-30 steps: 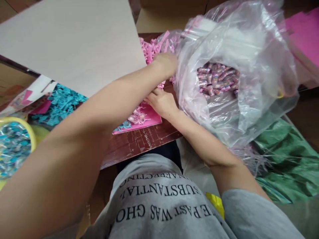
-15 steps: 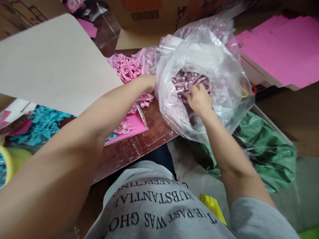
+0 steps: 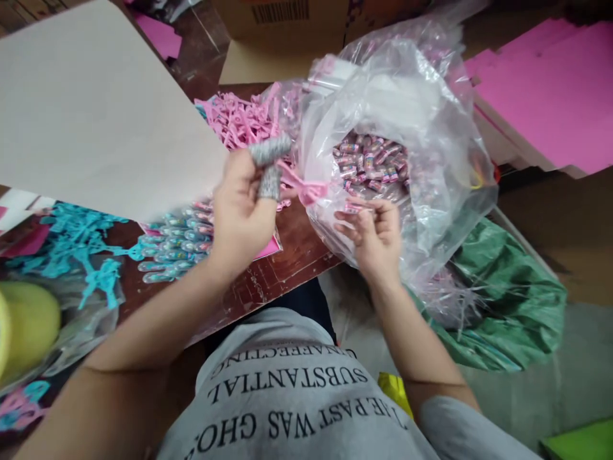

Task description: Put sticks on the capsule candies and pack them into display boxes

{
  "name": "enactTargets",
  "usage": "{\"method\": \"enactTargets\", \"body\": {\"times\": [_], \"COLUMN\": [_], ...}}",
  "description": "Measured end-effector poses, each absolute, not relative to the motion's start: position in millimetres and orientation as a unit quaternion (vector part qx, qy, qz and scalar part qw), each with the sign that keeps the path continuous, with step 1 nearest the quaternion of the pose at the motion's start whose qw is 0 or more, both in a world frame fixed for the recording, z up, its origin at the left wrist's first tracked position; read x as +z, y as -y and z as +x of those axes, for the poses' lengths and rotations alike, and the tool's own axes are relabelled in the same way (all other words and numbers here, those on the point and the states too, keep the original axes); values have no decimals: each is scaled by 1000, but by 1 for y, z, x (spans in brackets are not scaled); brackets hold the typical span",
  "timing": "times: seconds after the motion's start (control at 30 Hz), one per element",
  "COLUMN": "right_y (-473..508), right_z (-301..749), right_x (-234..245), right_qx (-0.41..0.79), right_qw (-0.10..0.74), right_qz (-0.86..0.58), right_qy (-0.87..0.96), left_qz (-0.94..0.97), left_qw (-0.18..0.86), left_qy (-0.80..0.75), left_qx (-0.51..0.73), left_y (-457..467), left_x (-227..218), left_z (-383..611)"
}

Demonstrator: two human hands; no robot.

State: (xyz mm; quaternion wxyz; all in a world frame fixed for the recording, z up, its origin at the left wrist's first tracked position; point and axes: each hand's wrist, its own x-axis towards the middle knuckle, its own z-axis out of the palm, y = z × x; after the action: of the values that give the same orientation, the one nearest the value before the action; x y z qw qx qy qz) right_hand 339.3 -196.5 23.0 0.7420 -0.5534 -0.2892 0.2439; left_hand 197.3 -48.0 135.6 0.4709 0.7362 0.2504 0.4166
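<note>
My left hand (image 3: pixel 244 211), grey tape wrapped round its thumb and a finger, pinches a pink plastic piece (image 3: pixel 311 190) that points right. Between the fingertips of my right hand (image 3: pixel 378 239) is a small clear vial (image 3: pixel 353 207) with pink on it. That hand is at the front of the mouth of a clear plastic bag (image 3: pixel 431 185), where many similar vials (image 3: pixel 371 163) lie loose. Behind my left hand a heap of pink plastic pieces (image 3: pixel 244 118) rests on the table. Rows of clear capsules (image 3: pixel 177 246) lie left of my left hand, partly hidden by it.
A large pale board (image 3: pixel 96 115) covers the left. Below it lie teal plastic pieces (image 3: pixel 71 233) and a yellow bucket (image 3: pixel 31 329). Pink sheets (image 3: pixel 555 89) are stacked at right, above a green sack (image 3: pixel 517 306). A cardboard box (image 3: pixel 325 32) stands behind the brown table (image 3: pixel 249 287).
My left hand has come back toward me from the pink heap with a pink piece. My right hand has drawn out from among the vials, holding one. The capsule rows have come into view.
</note>
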Motion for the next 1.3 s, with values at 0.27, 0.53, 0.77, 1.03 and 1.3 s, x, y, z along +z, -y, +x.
{"method": "enactTargets", "body": {"times": [0.27, 0.53, 0.77, 1.03, 1.3], "right_y": [171, 203, 240, 238, 239], "right_z": [294, 307, 350, 365, 336], "right_x": [8, 15, 28, 48, 42], "right_qx": [89, 186, 325, 303, 192], "right_qw": [759, 696, 592, 519, 511], "right_qz": [-600, -564, -529, -510, -647], "right_qy": [238, 403, 514, 615, 532], "left_qz": [701, 661, 679, 776, 903], "left_qw": [597, 696, 693, 601, 379], "left_qy": [-295, -266, -238, -190, -186], "left_qx": [254, 87, 54, 0, 77], "left_y": [106, 109, 107, 94, 104], "left_x": [53, 53, 63, 83, 74], "left_z": [171, 160, 154, 152, 149]}}
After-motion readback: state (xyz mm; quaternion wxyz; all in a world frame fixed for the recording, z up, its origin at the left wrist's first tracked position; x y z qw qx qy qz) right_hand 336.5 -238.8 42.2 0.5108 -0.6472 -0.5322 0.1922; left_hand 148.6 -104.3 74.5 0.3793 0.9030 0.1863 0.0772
